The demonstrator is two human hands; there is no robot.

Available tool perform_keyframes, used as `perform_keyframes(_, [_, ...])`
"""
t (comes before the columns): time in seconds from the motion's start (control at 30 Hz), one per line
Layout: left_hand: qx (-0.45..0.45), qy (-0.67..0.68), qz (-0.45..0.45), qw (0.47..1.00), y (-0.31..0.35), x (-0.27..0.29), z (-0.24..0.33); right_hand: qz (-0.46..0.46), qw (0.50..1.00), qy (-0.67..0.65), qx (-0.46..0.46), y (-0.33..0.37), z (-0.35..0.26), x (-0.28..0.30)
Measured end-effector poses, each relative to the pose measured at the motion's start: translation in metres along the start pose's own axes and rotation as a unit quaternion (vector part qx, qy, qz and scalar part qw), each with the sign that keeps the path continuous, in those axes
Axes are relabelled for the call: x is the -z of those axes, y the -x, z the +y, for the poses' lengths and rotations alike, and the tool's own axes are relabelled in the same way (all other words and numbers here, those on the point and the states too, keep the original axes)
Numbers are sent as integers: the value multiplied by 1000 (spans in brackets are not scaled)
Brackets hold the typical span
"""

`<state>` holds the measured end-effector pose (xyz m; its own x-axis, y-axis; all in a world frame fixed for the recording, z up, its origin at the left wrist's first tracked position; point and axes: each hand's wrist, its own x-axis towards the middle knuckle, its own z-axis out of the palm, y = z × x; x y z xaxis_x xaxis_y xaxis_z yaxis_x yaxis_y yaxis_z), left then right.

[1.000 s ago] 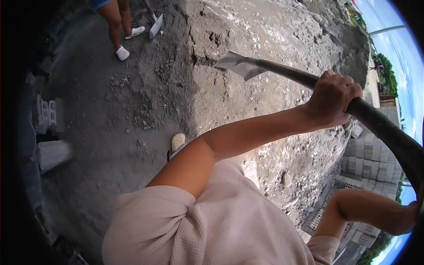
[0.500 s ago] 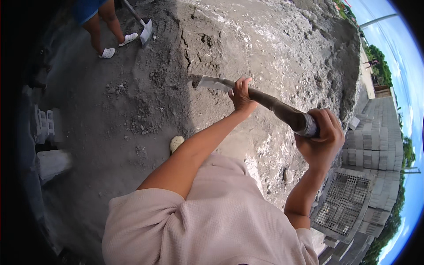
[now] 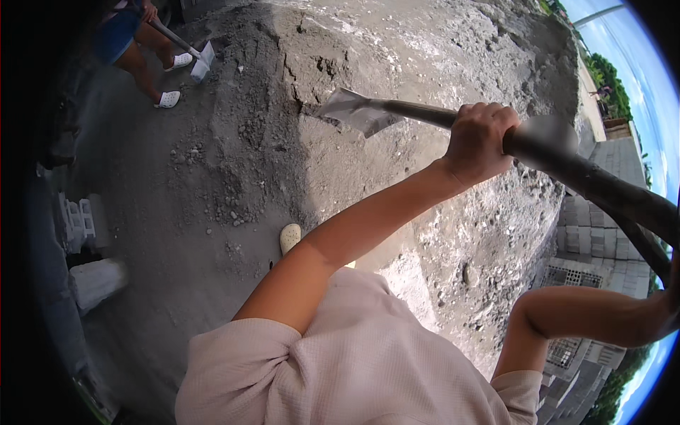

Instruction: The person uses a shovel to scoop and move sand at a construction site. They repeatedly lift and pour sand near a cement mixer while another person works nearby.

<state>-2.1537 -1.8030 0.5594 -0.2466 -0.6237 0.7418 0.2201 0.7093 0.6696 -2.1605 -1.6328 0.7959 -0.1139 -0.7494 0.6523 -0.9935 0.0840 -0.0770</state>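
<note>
A shovel (image 3: pixel 418 112) lies across the view, its flat metal blade (image 3: pixel 360 113) at the face of the grey sand and gravel heap (image 3: pixel 425 64). The blade is raised off the ground and looks bare. My left hand (image 3: pixel 483 140) is closed round the shaft, partway up from the blade. Behind it the dark shaft widens and forks into a handle (image 3: pixel 627 205) at the right edge. My right hand (image 3: pixel 667 301) is at that handle's end, bent at the wrist; most of its fingers are cut off by the rim.
Another person (image 3: pixel 131 60) stands at the far left, holding a second shovel (image 3: pixel 202 60) with its blade on the ground. Hollow blocks (image 3: pixel 78 218) and a pale block (image 3: pixel 98 282) lie at left. Stacked grey blocks (image 3: pixel 595 227) stand at right. One pale clog (image 3: pixel 290 239) shows below me.
My shovel has been drawn back to the right and its blade has come up out of the heap. Both my hands have moved right with it. The other person's shovel has shifted slightly left.
</note>
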Motion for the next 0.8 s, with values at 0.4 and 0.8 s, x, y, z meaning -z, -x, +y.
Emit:
perform_keyframes(0.4, [293, 90, 165, 938, 229, 20, -242, -78, 991, -40, -101, 120, -47, -250])
perform_keyframes(0.8, [22, 115, -21, 993, -42, 25, 14, 61, 997, 34, 33, -45, -33, -8])
